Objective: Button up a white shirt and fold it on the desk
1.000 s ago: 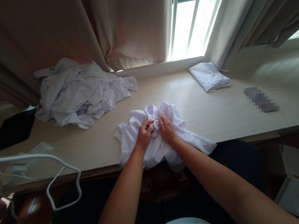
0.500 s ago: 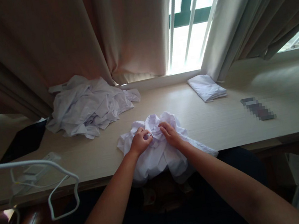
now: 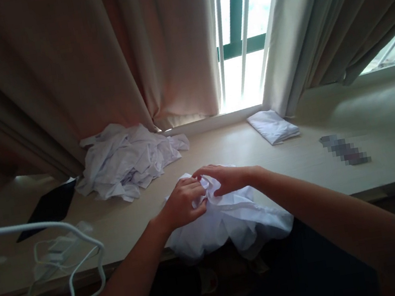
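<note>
A crumpled white shirt (image 3: 229,223) lies at the table's front edge, its lower part hanging over it. My left hand (image 3: 186,201) is closed on the gathered cloth near the top of the shirt. From the right, my right hand (image 3: 227,178) curves over the same spot, thumb and fingers around a raised fold. The fingertips of both hands almost meet there. What exactly lies between them is partly hidden.
A heap of white clothes (image 3: 127,159) lies at the back left, beside a flat black object (image 3: 48,208). A folded white garment (image 3: 273,126) sits by the window, with a blurred-out object (image 3: 345,149) to its right. A white bent rod (image 3: 84,237) juts in from the left.
My right hand has swung leftward and across, close to my left hand. The cloth between them is now bunched into a raised fold. The camera view has tilted up slightly.
</note>
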Motion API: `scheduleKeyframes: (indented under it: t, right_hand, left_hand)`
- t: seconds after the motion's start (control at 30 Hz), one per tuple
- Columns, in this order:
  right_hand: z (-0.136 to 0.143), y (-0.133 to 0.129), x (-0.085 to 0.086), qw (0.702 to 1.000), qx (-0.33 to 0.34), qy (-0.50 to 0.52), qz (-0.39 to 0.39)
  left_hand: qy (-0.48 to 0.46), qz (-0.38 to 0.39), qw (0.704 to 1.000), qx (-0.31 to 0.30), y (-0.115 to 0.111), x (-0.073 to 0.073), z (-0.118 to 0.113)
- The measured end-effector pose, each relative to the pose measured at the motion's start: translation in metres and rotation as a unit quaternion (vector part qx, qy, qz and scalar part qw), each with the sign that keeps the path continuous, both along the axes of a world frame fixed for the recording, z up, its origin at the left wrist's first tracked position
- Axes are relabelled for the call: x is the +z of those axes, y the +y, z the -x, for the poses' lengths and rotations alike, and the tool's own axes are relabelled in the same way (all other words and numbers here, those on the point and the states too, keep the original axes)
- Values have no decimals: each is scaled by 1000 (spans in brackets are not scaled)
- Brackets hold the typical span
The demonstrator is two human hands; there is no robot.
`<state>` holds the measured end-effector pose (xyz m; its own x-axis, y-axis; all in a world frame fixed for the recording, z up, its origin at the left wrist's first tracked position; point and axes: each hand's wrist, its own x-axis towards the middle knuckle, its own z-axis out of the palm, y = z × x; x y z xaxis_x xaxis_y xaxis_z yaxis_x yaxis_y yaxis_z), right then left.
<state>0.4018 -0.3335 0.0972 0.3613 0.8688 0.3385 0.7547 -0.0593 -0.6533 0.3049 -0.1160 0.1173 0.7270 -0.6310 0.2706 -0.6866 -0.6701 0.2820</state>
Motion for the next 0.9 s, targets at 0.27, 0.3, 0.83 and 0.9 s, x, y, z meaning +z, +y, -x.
scheduleKeyframes:
  t: [0.27, 0.3, 0.83, 0.9]
  right_hand:
    - [18, -19, 42, 995, 62, 18, 80]
    - [23, -21, 45, 993, 66, 41, 84]
    - [19, -35, -3, 986, -49, -5, 157]
    - [17, -42, 6, 984, -101, -41, 142]
  left_hand:
    - [-5, -38, 999, -24, -6, 23, 24]
    - [-8, -45, 999, -19, -5, 23, 25]
    - [-10, -128, 991, -24, -1, 47, 41]
    - [10, -114, 993, -1, 9, 51, 38]
